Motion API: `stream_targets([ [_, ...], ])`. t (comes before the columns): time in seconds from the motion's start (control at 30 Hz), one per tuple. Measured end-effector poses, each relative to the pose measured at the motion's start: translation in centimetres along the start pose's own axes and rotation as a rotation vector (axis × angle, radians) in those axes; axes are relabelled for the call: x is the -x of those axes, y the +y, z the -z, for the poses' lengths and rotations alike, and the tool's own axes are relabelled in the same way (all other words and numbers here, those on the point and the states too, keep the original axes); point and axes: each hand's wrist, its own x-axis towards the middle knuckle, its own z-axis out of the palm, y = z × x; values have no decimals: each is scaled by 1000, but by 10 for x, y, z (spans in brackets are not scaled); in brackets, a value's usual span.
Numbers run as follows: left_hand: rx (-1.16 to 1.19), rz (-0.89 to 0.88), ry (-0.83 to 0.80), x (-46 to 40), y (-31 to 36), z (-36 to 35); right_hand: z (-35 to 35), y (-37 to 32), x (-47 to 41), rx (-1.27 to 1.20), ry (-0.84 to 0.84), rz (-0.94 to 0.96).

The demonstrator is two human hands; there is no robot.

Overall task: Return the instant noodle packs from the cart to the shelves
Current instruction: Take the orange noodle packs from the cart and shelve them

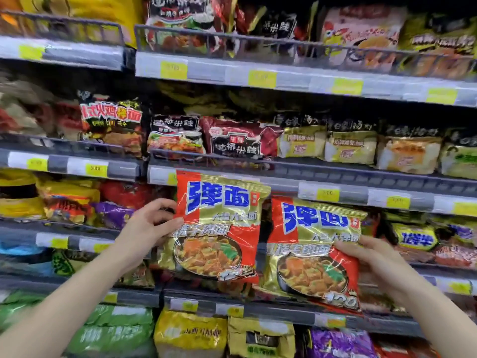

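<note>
I hold two identical red-and-gold instant noodle packs upright in front of the shelves. My left hand (147,223) grips the left edge of the left noodle pack (219,228), thumb on its front. My right hand (371,259) grips the right edge of the right noodle pack (309,254), which hangs a little lower. The two packs sit side by side, nearly touching, level with the third shelf (335,195) from the top. The cart is out of sight.
Several shelves run across the view, packed with other noodle packs: black and red ones (240,140) above, gold ones (351,148) to their right, purple and yellow ones (338,342) below. Wire rails and yellow price tags (327,195) line the shelf fronts.
</note>
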Motion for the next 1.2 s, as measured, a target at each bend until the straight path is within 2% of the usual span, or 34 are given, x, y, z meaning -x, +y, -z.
stream_targets([
  [0.2, 79, -108, 56, -26, -90, -35, -16, 76, -60, 0, -34, 130],
  [0.3, 96, -165, 58, -41, -126, -50, -21, 109, -91, -21, 15, 210],
  [0.53, 183, -332, 96, -64, -171, -75, -24, 163, -123, -71, 33, 330],
  [0.63, 201, -373, 120, -70, -169, -76, -14, 159, -124, -73, 92, 321],
  [0.83, 240, -431, 190, -73, -156, -65, -9, 105, -132, -108, 232, 464],
  [1.13, 208, -447, 237, -62, -151, -60, -42, 69, -186, 262, 498, 517],
  [1.2, 203, -440, 240, -60, -151, -58, -49, 67, -191, 280, 504, 495],
])
